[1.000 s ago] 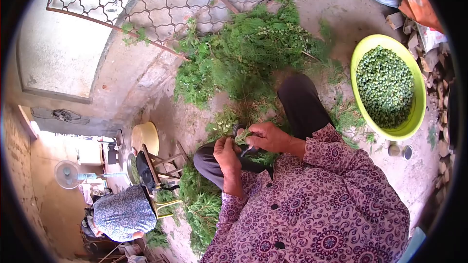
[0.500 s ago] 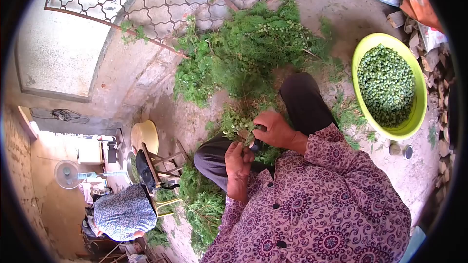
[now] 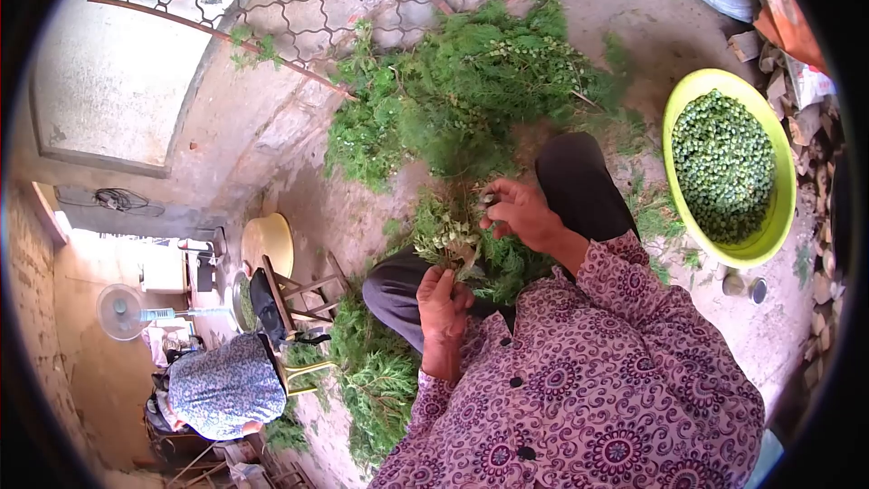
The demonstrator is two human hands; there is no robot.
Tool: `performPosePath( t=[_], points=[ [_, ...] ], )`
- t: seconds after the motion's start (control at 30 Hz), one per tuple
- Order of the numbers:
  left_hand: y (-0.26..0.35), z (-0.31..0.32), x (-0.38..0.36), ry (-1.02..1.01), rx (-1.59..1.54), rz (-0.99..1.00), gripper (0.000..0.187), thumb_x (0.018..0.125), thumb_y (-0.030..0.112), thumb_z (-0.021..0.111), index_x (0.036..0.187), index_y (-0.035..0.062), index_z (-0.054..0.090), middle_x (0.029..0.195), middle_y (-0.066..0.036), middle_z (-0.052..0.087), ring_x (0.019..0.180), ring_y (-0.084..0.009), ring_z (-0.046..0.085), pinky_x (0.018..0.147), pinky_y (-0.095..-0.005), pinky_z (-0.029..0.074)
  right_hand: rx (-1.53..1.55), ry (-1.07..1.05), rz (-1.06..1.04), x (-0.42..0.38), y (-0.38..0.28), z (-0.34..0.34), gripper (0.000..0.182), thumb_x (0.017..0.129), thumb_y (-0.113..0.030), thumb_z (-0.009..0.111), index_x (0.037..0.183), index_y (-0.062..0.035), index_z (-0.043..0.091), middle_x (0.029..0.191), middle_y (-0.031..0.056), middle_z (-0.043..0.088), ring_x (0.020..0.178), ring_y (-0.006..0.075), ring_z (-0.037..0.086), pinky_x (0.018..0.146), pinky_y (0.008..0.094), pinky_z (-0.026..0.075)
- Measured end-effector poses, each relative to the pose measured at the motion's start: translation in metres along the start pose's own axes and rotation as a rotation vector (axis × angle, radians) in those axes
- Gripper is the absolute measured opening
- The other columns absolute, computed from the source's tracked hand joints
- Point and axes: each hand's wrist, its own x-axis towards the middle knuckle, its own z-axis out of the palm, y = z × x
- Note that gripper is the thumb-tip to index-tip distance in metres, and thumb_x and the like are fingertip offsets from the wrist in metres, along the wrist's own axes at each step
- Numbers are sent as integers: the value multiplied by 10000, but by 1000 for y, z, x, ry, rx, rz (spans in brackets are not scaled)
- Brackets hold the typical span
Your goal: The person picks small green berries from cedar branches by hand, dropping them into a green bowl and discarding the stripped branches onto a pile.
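My left hand [image 3: 442, 308] is closed on the stem of a green sprig [image 3: 453, 240] with small round pale-green berries, above my lap. Up and to its right, my right hand [image 3: 523, 213] has its fingers bent together around something small and dark that I cannot make out. The two hands are apart. Beyond my knees lies a large heap of feathery green branches [image 3: 471, 81]. On the right, a yellow-green basin [image 3: 785, 208] holds many round green berries.
More cut branches [image 3: 385, 389] lie beside my left leg. A small metal can [image 3: 735, 284] stands below the basin. On the left are another person [image 3: 226, 389], a fan [image 3: 120, 311], a wooden chair [image 3: 308, 294] and a pale yellow tub [image 3: 269, 246]. A metal lattice [image 3: 317, 9] borders the wall.
My right hand has moved up and to the right, away from my left hand and the sprig. My left hand keeps its hold. The view has shifted slightly.
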Motion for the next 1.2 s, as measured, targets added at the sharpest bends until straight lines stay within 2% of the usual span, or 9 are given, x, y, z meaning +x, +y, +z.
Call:
performPosePath(
  t=[0.23, 0.4, 0.5, 0.57, 0.7, 0.87, 1.0, 1.07, 1.2],
  points=[
    [0, -3, -2, -62, -19, 17, 77, 848, 57, 456, 889, 45, 520, 612, -17, 486, 361, -63, 290, 405, -235, 311, 98, -141, 70, 8, 12, -10, 169, 790, -71, 492, 953, -28, 500, 815, 22, 521, 702, 104, 559, 501, 214, 465],
    [-2, -7, -2, -96, -6, -4, 94, 845, 42, 457, 900, 40, 533, 743, -20, 548, 389, -51, 315, 418, -238, 343, -183, -165, 99, 2, 5, 1, 226, 805, -168, 534, 980, -30, 498, 790, -1, 524, 716, 73, 532, 502, 198, 444],
    [-3, -6, -2, -134, 73, -13, 131, 842, 38, 456, 943, 33, 540, 822, -21, 564, 469, -54, 424, 434, -247, 389, -288, -255, 77, -1, 0, 6, 209, 796, -180, 547, 948, -39, 525, 778, -13, 539, 670, 54, 521, 503, 190, 427],
    [-3, -3, -3, -112, 182, -49, 168, 839, 41, 458, 986, 13, 535, 866, -28, 572, 663, -87, 534, 554, -265, 455, -235, -288, 101, 2, 7, 2, 178, 794, -178, 551, 912, -45, 544, 747, -21, 543, 638, 48, 516, 502, 188, 422],
    [-12, -4, 3, -147, 233, 65, 180, 836, 41, 442, 985, 7, 538, 891, -77, 585, 757, -129, 572, 651, -272, 488, -150, -304, 115, 1, 8, 1, 106, 786, -165, 561, 805, -64, 583, 657, -45, 539, 561, 30, 496, 501, 184, 409],
    [-2, 7, 1, -210, 65, -88, 211, 836, 70, 471, 1015, -28, 525, 935, -109, 582, 856, -204, 577, 738, -347, 484, -199, -324, 66, 3, 14, 0, 88, 779, -147, 568, 800, -63, 585, 661, -48, 537, 553, 24, 481, 485, 182, 385],
    [-9, 5, 7, -253, 20, -83, 225, 834, 93, 505, 1030, -15, 523, 928, -114, 586, 868, -222, 579, 727, -375, 488, -196, -320, 81, 1, 12, 4, 114, 797, -174, 561, 809, -62, 581, 647, -49, 525, 546, 24, 468, 480, 181, 367],
    [-11, 10, 8, -118, -27, -71, 167, 837, 109, 528, 960, -4, 546, 797, -66, 576, 634, -160, 547, 589, -327, 477, -182, -309, 80, 5, 19, -1, 145, 806, -197, 558, 848, -59, 574, 668, -40, 530, 555, 33, 479, 484, 183, 374],
    [2, 12, 9, -55, -115, -24, 140, 832, 106, 538, 920, 0, 559, 717, -63, 569, 536, -138, 504, 505, -293, 455, -94, -148, 129, 2, 12, 3, 262, 828, -254, 543, 979, -40, 536, 754, -6, 551, 589, 61, 518, 498, 188, 398]
  ],
)
